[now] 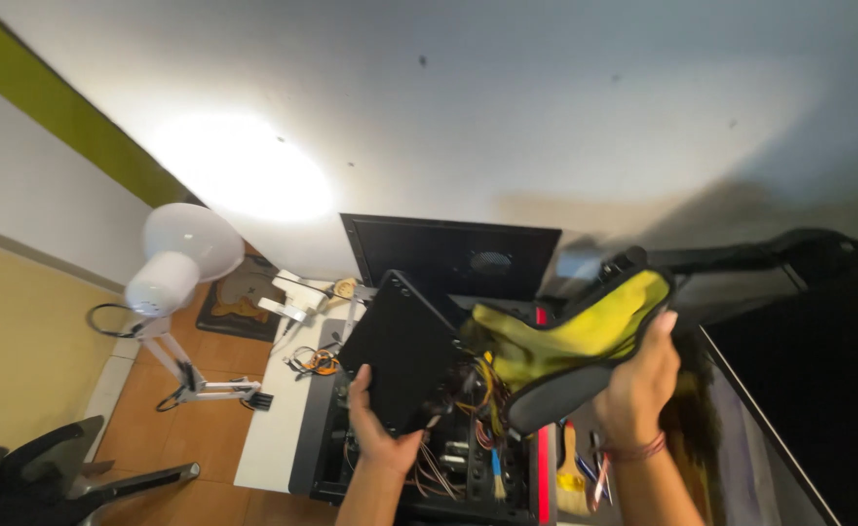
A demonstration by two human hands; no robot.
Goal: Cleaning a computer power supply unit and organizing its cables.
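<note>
My left hand [375, 424] grips the lower edge of a black rectangular box-like computer part [404, 356], with coloured wires [482, 385] trailing from its right side. It is lifted above an open black computer case [351, 468]. My right hand [638, 385] holds up a yellow cloth [585, 336] together with a dark grey pad [555, 394], beside the black part. A cord bracelet circles my right wrist.
A white desk lamp [180, 258] shines on the wall at left. A black panel [448, 255] leans against the wall. Brushes [570, 472] and small tools lie on the white table [273, 429]. A dark monitor edge [799, 390] is at right, a chair [34, 472] lower left.
</note>
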